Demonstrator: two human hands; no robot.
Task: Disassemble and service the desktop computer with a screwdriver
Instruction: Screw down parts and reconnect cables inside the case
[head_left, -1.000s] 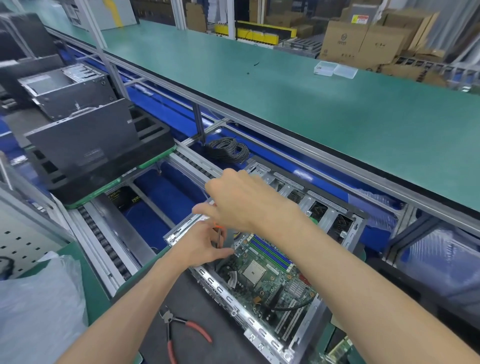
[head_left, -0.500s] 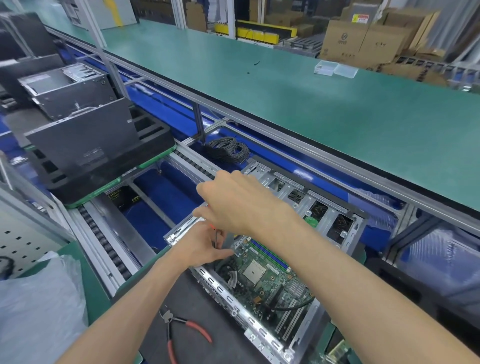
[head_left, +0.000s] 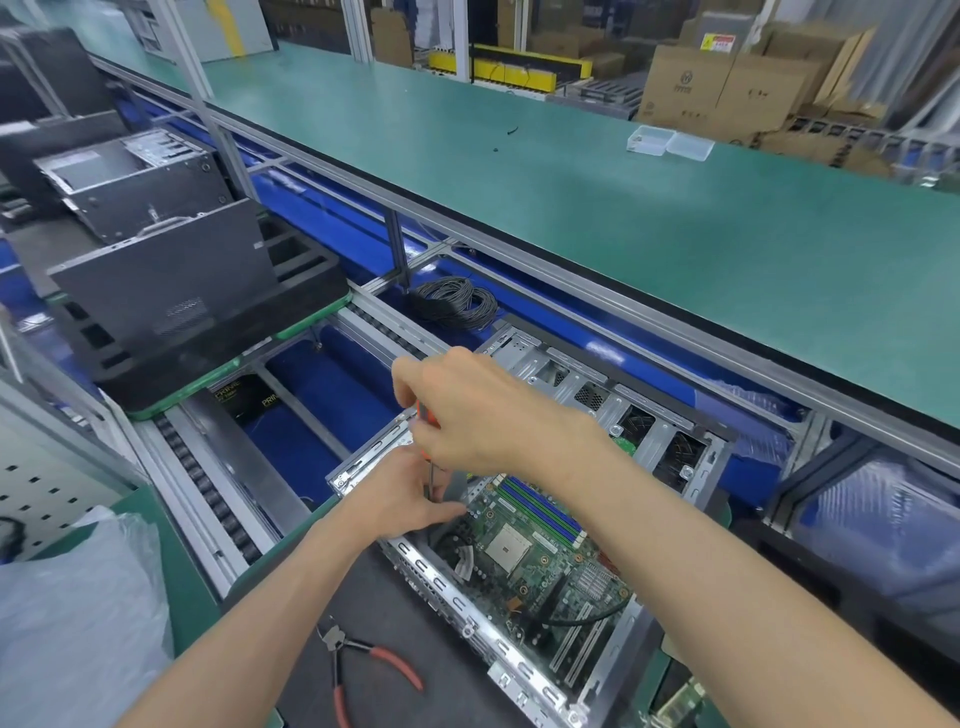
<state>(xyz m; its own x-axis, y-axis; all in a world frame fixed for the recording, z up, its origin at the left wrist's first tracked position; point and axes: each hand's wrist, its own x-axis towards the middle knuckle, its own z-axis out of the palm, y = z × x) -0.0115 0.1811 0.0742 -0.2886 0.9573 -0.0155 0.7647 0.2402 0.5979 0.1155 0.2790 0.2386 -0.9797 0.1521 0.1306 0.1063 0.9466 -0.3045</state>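
Left hand (head_left: 410, 499) is steadying the screwdriver (head_left: 429, 457) shaft near its tip, fingers curled around it, at the open desktop computer (head_left: 524, 525) in the lower middle of the frame.
Right hand (head_left: 467, 410) is gripping the orange handle from above, probably working a motherboard (head_left: 535, 551) screw; next it needs steady downward turning. Tip and screw are hiding behind the fingers.

Right hand (head_left: 467, 410) grips screwdriver (head_left: 425, 421) (upright)
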